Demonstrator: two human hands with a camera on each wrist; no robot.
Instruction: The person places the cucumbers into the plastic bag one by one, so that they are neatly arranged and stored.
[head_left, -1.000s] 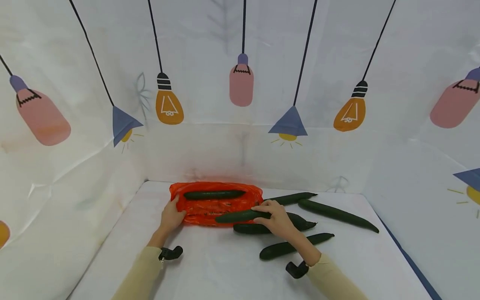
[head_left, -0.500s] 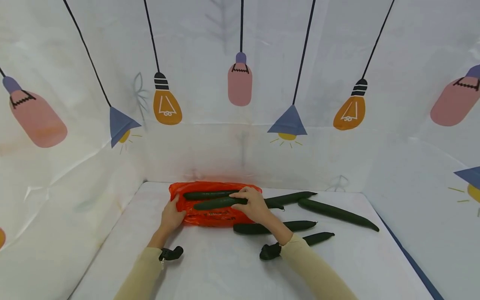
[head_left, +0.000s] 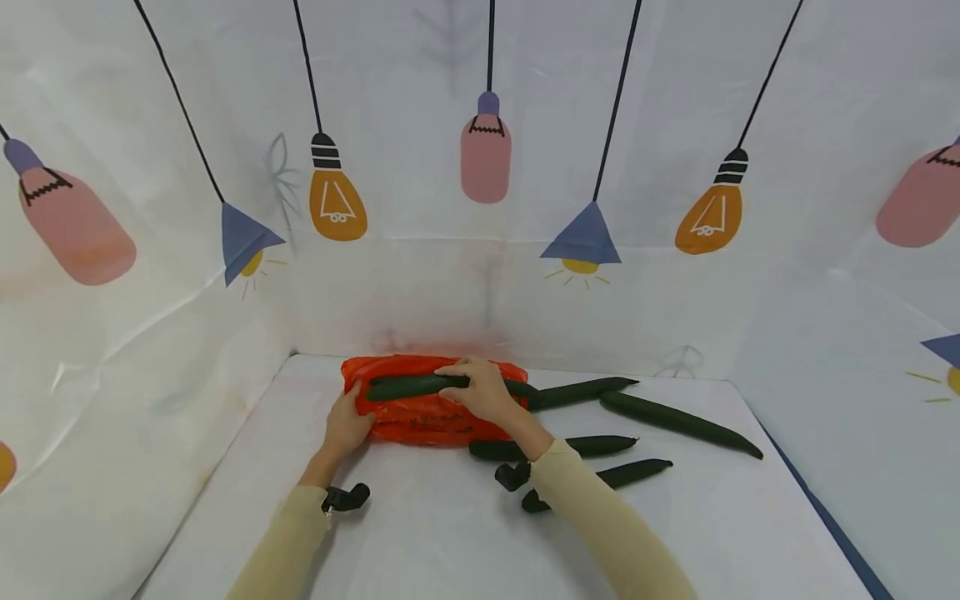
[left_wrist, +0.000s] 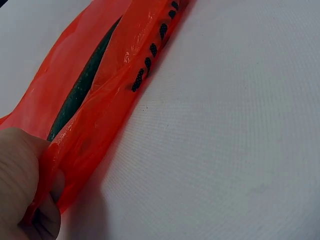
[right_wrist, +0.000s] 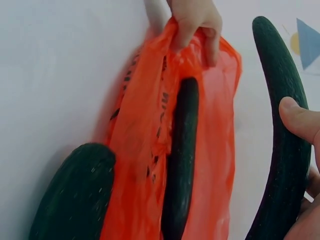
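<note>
My left hand [head_left: 348,423] pinches the left end of an orange-red plastic bag [head_left: 442,423] lying at the back of the table. In the left wrist view its thumb and fingers grip the bag's edge [left_wrist: 80,160]. One cucumber [right_wrist: 182,155] lies inside the bag's long opening, best seen in the right wrist view. My right hand [head_left: 486,392] holds a second dark green cucumber [head_left: 408,387] above the bag, thumb on one side and fingers on the other. From the head, this cucumber largely covers the one inside. The right wrist view shows the held cucumber [right_wrist: 275,65] apart from the bag.
Loose cucumbers lie to the right: one at the back [head_left: 588,392], a long one [head_left: 678,414] at far right, one near the bag's front [head_left: 600,446] and one nearer [head_left: 633,472], partly under my right sleeve. White printed sheeting [head_left: 420,292] walls the table.
My right hand has carried its cucumber left and toward the back, from the bag's front right corner to over the bag. My left hand keeps its grip on the bag's left end.
</note>
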